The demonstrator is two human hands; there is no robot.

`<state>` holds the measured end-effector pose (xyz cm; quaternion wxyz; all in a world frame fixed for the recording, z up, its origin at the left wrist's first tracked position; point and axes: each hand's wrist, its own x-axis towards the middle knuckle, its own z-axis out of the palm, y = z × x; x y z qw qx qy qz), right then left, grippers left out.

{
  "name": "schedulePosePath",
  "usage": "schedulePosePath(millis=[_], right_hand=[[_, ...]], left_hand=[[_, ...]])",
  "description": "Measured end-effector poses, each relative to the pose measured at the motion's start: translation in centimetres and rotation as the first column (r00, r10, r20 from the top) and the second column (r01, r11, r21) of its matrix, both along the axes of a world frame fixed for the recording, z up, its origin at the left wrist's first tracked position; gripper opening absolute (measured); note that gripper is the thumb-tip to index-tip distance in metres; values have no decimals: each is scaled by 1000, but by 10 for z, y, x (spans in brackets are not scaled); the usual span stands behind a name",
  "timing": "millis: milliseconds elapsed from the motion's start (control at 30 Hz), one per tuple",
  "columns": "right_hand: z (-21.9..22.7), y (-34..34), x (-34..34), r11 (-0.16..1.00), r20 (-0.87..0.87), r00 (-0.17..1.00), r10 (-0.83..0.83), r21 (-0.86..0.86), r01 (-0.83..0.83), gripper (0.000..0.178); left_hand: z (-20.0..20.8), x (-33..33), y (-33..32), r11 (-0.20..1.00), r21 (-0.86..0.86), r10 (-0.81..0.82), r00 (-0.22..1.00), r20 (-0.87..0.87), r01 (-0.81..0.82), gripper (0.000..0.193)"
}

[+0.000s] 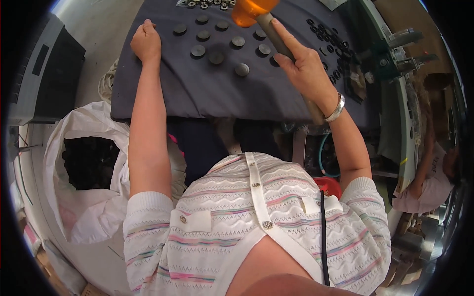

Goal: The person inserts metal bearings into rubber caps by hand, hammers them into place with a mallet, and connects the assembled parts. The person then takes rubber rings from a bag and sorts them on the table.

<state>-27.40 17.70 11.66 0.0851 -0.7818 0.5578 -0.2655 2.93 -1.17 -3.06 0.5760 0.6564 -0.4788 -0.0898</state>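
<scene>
In my right hand (308, 74) is a mallet (274, 34) with an orange head and a brownish handle, raised over the dark cloth-covered table (163, 101). My fingers wrap the handle and the index finger lies along it. At the cloth's left side, my left hand (146, 43) is closed, and what it holds, if anything, is hidden. Between my hands several round grey discs (198, 51) lie spread on the cloth. One disc (242, 69) sits nearest to me. The mallet and my right hand partly hide discs on the right.
Small black rings (328, 34) lie scattered at the table's right. Small metal rings (205, 5) sit on clear plastic at the far edge. Left of me stands a white sack (54, 163) of black pieces. A green machine (390, 61) and another person (427, 182) are at right.
</scene>
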Motion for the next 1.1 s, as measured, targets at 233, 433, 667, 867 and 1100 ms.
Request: schedulePosePath(millis=[233, 433, 667, 867, 1100], right_hand=[[-12, -4, -1, 996, -3, 1000, 10, 89, -10, 68], [-40, -19, -11, 958, -43, 999, 1, 285, 12, 66], [-44, -22, -3, 974, -267, 962, -65, 193, 119, 66], [-24, -2, -15, 961, -55, 998, -19, 275, 33, 67], [-9, 58, -16, 994, -125, 988, 94, 70, -86, 73]], left_hand=[[1, 4, 2, 1000, 5, 5, 1000, -6, -5, 38], [-2, -5, -1, 1000, 10, -17, 1000, -1, 17, 39], [4, -2, 0, 1000, 0, -18, 1000, -10, 18, 39], [-2, -3, 1, 1000, -17, -22, 999, 30, 23, 38], [-4, 3, -5, 1000, -11, -6, 1000, 16, 6, 38]])
